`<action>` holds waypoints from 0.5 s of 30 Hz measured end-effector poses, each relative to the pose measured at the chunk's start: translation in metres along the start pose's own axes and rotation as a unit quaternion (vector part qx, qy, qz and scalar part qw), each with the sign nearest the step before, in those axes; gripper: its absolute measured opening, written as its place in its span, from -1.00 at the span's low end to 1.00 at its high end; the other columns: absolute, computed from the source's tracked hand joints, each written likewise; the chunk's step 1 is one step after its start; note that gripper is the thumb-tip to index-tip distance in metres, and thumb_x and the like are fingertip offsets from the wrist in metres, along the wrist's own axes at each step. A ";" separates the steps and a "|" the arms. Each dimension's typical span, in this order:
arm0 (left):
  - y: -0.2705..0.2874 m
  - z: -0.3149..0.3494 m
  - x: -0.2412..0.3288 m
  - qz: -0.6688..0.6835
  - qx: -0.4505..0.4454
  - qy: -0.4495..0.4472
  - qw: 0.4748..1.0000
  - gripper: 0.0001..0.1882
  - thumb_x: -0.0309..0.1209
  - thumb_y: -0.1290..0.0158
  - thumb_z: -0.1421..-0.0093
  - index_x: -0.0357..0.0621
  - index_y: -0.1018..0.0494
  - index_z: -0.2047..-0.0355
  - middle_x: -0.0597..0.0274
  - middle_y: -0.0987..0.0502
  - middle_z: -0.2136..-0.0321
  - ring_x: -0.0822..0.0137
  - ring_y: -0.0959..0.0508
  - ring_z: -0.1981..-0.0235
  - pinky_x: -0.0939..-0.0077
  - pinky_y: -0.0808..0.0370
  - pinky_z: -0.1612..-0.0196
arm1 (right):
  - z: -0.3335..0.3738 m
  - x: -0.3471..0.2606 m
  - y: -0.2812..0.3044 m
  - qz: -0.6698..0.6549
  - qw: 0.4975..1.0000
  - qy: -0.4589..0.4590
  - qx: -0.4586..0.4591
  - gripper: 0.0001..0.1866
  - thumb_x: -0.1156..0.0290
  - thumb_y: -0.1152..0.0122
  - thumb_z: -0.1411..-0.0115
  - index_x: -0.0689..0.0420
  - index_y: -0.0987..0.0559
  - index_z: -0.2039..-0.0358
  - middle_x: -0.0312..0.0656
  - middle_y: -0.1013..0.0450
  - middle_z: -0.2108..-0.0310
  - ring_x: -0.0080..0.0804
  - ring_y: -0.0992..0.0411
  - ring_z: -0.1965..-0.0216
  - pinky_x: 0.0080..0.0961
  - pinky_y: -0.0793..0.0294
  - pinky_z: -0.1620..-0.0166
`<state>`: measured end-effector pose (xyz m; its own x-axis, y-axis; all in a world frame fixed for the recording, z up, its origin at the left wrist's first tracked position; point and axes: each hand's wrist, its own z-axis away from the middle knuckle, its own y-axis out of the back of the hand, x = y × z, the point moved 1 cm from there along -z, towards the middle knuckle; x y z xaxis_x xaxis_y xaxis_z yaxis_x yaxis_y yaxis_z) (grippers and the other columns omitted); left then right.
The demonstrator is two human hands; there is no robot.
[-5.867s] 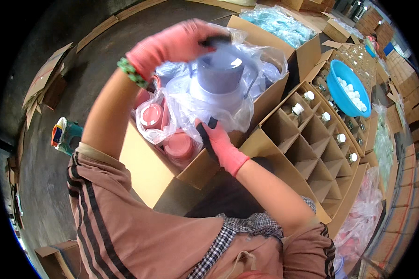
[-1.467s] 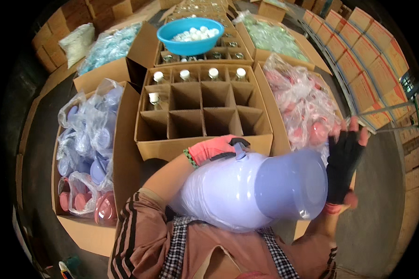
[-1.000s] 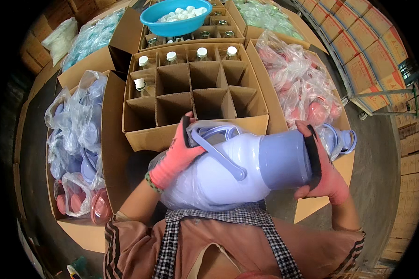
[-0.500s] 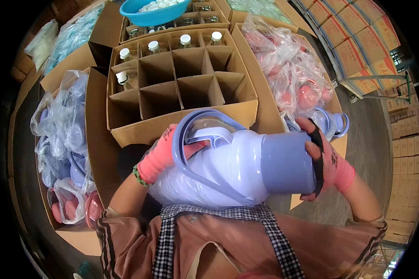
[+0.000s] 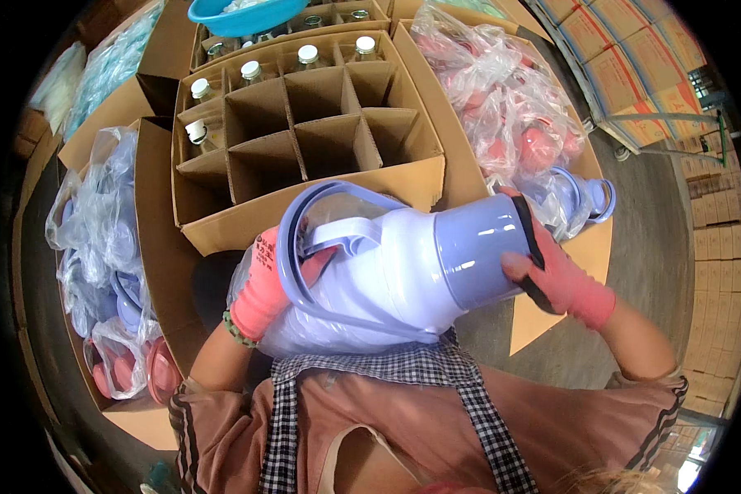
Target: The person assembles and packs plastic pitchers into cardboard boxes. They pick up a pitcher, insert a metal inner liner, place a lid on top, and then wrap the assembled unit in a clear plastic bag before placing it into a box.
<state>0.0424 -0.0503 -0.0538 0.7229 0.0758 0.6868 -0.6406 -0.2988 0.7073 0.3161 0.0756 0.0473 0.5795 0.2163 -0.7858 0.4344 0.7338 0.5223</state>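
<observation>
A lavender thermos flask [image 5: 387, 255] lies sideways across my front, with clear plastic wrap around its body. My left hand [image 5: 276, 276], in a pink glove, closes around the body beside the side handle [image 5: 342, 232]. The large carrying loop [image 5: 286, 247] passes over its fingers. At the right end, my right hand [image 5: 543, 267], in a pink and black glove with bare fingertips, grips the end of the darker violet cup-shaped cap [image 5: 482, 251]. Just beyond the flask stands a divided cardboard carton [image 5: 313, 193] with several white-capped bottles [image 5: 307, 55] along its far and left sides.
A left box [image 5: 160, 222] holds bagged lavender parts [image 5: 99, 206] and red parts [image 5: 163, 370]. Bagged red parts [image 5: 539, 148] fill a right box, with violet rings [image 5: 601, 200] at its near end. Behind are a blue basin [image 5: 247, 18] and stacked cartons [image 5: 617, 41].
Both hands and the flask have shifted slightly left. The cap end tilts up a little more, and my right hand has turned on the cap's end.
</observation>
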 end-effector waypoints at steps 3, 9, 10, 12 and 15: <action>-0.003 -0.005 0.003 0.002 -0.004 0.002 1.000 -0.59 -0.34 -0.20 0.20 -0.33 -0.37 0.36 -0.05 -0.46 0.56 0.06 -0.49 0.51 0.39 -0.42 0.40 | 0.002 -0.013 0.004 0.025 0.998 -0.056 0.002 -0.08 -0.02 -0.10 0.03 0.33 0.09 -0.12 0.13 -0.03 -0.07 -0.15 -0.03 -0.12 -0.38 -0.01 -0.12; 0.008 0.004 0.015 0.052 0.042 -0.059 0.996 -0.68 -0.34 -0.20 0.18 -0.28 -0.34 0.53 0.05 -0.34 0.71 0.11 -0.39 0.68 0.41 -0.32 0.60 | 0.005 0.007 0.016 0.089 0.969 0.228 -0.018 0.10 -0.02 -0.28 0.23 0.32 0.13 -0.13 0.12 0.08 -0.13 -0.13 0.02 -0.15 -0.36 0.00 -0.13; 0.010 0.007 0.019 0.024 0.035 -0.083 0.996 -0.70 -0.36 -0.20 0.19 -0.27 -0.35 0.53 0.05 -0.36 0.70 0.11 -0.41 0.67 0.40 -0.34 0.59 | 0.005 0.019 0.015 0.111 0.962 0.249 -0.012 0.11 -0.02 -0.29 0.26 0.31 0.12 -0.13 0.11 0.08 -0.12 -0.13 0.02 -0.15 -0.36 -0.01 -0.12; 0.004 0.013 0.016 0.039 0.071 -0.079 0.994 -0.69 -0.37 -0.20 0.21 -0.28 -0.35 0.51 0.06 -0.38 0.69 0.10 -0.42 0.66 0.40 -0.36 0.58 | 0.008 0.020 0.013 0.108 0.969 0.221 -0.001 0.09 0.01 -0.29 0.26 0.31 0.10 -0.12 0.11 0.07 -0.12 -0.12 0.02 -0.14 -0.34 -0.03 -0.11; 0.000 0.017 0.013 -0.021 0.081 -0.079 0.993 -0.62 -0.37 -0.18 0.22 -0.35 -0.37 0.40 -0.03 -0.44 0.58 0.04 -0.48 0.55 0.38 -0.42 0.48 | 0.009 -0.004 0.001 0.043 0.995 0.088 0.012 -0.03 0.05 -0.24 0.18 0.32 0.04 -0.10 0.11 0.01 -0.07 -0.11 -0.01 -0.12 -0.32 -0.06 -0.08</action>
<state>0.0564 -0.0658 -0.0479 0.7886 -0.0551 0.6124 -0.5672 -0.4495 0.6901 0.3207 0.0695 0.0538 0.4862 0.3878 -0.7831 0.4063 0.6930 0.5955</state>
